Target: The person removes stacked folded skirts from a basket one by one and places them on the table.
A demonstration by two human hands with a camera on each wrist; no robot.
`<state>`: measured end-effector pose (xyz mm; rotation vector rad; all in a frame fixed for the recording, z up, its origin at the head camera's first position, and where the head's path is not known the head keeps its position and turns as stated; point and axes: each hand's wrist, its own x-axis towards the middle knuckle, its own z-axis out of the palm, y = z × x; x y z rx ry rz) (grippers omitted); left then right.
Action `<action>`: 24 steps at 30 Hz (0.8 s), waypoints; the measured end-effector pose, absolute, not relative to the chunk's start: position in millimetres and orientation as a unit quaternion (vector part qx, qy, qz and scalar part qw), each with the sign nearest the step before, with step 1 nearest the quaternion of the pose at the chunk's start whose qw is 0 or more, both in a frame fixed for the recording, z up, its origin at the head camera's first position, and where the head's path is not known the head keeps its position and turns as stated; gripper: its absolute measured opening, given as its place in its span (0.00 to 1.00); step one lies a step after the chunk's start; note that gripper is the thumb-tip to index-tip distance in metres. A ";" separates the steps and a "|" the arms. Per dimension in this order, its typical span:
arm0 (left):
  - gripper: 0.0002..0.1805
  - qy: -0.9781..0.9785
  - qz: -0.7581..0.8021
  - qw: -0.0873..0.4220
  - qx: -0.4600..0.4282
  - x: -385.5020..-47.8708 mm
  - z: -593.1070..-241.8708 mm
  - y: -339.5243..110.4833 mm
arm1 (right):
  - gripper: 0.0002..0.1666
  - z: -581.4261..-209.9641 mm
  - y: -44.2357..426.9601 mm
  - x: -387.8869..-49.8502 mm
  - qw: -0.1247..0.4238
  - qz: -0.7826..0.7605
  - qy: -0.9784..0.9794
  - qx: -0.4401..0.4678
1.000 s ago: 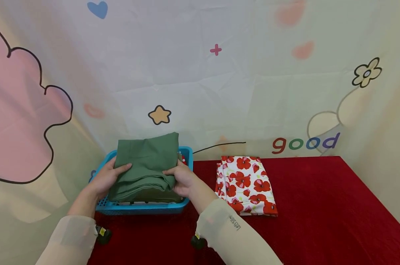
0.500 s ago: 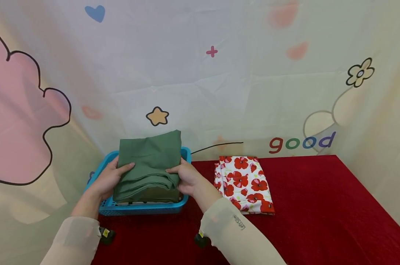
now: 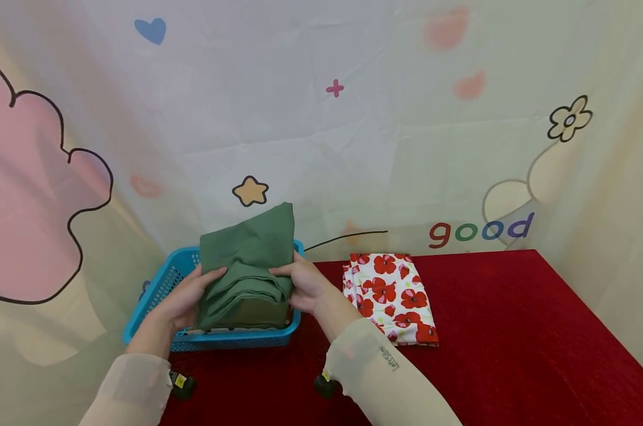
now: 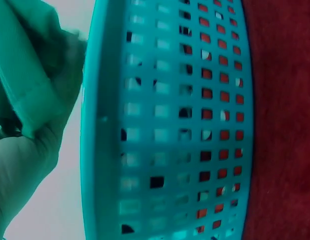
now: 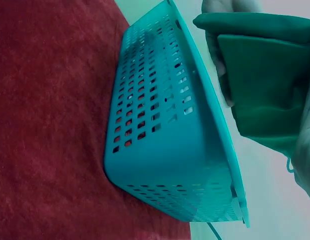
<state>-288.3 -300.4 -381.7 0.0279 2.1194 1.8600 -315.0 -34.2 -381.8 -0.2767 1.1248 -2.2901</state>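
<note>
left hand (image 3: 183, 300) and right hand (image 3: 307, 285) grip folded green cloth (image 3: 257, 239) at its side edges, thumbs on top. cloth is tilted, over blue perforated plastic basket (image 3: 236, 338). darker olive fabric (image 3: 257, 312) below it, can't tell if separate. folded poppy-print cloth (image 3: 387, 296) lies right of basket on red-covered surface (image 3: 491, 313). printed backdrop (image 3: 353, 177) behind basket.

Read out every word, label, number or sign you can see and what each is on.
"good", in coloured letters, on the backdrop.
"+", a pink sign, on the backdrop.
"LetsSlim", small and slanted, reading uncertain, on the right sleeve.
Yellow labels on the black wrist devices: too small to read.
</note>
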 end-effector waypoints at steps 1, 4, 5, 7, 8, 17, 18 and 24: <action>0.44 0.737 0.655 0.163 0.009 -289.0 -382.9 -299.6 | 0.39 -381.6 -33.0 -315.0 0.284 -0.856 0.420 -0.104; 0.43 0.726 0.666 0.170 0.011 -290.1 -385.1 -297.4 | 0.39 -380.8 -29.6 -314.9 0.286 -0.854 0.422 -0.106; 0.42 0.723 0.669 0.171 0.012 -290.2 -385.4 -296.7 | 0.38 -380.8 -28.4 -314.8 0.286 -0.852 0.424 -0.108; 0.42 0.716 0.676 0.175 0.014 -290.1 -386.1 -295.7 | 0.38 -380.1 -26.2 -314.3 0.285 -0.851 0.427 -0.111; 0.41 0.712 0.679 0.179 0.018 -289.9 -386.2 -295.6 | 0.38 -379.9 -25.0 -314.1 0.285 -0.850 0.429 -0.114; 0.40 0.639 0.739 0.211 0.025 -287.9 -385.1 -287.0 | 0.27 -383.4 -10.3 -315.2 0.284 -0.846 0.433 -0.127; 0.40 0.633 0.745 0.208 0.025 -287.8 -384.6 -285.4 | 0.27 -384.0 -8.4 -315.7 0.282 -0.846 0.435 -0.129; 0.41 0.630 0.755 0.177 0.028 -289.1 -383.0 -274.8 | 0.24 -385.1 5.2 -318.6 0.261 -0.843 0.452 -0.127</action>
